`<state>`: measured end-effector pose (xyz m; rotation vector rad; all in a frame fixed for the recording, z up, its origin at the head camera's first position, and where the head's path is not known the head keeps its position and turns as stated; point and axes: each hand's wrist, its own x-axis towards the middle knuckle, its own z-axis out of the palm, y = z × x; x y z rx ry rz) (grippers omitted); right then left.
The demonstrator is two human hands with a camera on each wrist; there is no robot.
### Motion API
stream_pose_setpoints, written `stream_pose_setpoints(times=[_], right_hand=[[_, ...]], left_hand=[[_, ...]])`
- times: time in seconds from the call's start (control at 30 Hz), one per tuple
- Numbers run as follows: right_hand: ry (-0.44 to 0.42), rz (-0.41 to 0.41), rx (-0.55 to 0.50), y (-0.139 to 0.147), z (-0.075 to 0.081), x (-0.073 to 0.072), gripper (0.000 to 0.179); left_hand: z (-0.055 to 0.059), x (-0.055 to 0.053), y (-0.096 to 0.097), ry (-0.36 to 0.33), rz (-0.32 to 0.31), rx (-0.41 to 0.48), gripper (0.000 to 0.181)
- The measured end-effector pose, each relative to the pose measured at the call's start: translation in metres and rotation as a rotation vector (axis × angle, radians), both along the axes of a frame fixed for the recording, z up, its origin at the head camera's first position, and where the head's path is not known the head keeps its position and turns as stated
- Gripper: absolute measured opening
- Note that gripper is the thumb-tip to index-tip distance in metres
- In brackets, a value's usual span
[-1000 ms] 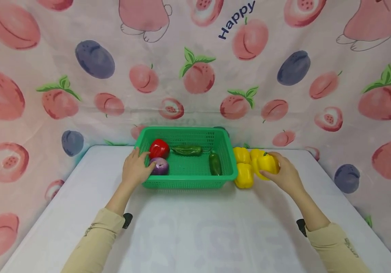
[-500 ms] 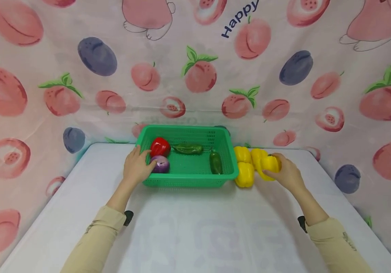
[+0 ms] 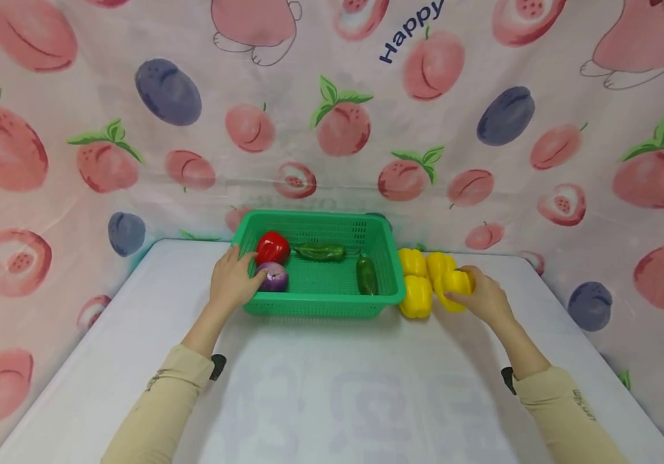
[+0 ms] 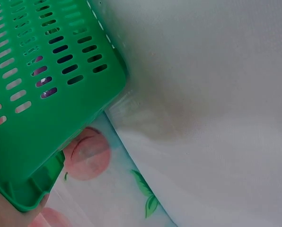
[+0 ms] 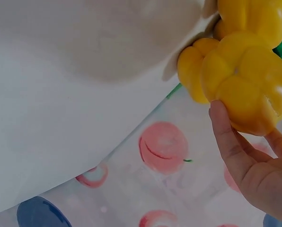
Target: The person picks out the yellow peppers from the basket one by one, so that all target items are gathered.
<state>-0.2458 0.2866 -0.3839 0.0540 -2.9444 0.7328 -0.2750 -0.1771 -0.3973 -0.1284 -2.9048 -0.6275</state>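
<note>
My left hand grips the left rim of a green plastic basket, its thumb reaching over inside. Within the basket lie a red bell pepper, a round purple vegetable like an onion, and two green peppers, one along the back and one at the right. My right hand holds a yellow bell pepper between thumb and fingers, its base facing the right wrist camera. Below and behind it sits another yellow bell pepper, partly hidden.
Two more yellow bell peppers, one behind and one in front, stand against the basket's right side. A white table carries everything. Fruit-printed cloth hangs directly behind the table's back edge.
The held yellow bell pepper has tilted and shifted slightly towards me with my right hand. My left hand stays on the basket rim. The head view has shifted a little.
</note>
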Motion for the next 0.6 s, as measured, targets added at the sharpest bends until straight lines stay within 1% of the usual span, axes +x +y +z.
stream_pose_setpoints(times=[0.1, 0.27, 0.37, 0.6], right_hand=[[-0.007, 0.005, 0.000, 0.003, -0.004, -0.001, 0.067], [-0.030, 0.011, 0.012, 0.003, -0.009, -0.003, 0.067], [-0.041, 0.008, 0.018, 0.003, -0.011, -0.005, 0.067], [-0.101, -0.032, 0.011, 0.002, -0.017, -0.007, 0.069]], left_hand=[[0.001, -0.001, 0.001, -0.007, -0.001, -0.008, 0.057], [0.001, 0.001, 0.000, -0.020, 0.002, -0.012, 0.058], [0.001, 0.001, 0.000, -0.015, 0.002, -0.005, 0.058], [0.002, 0.000, 0.001, -0.008, 0.002, -0.011, 0.058]])
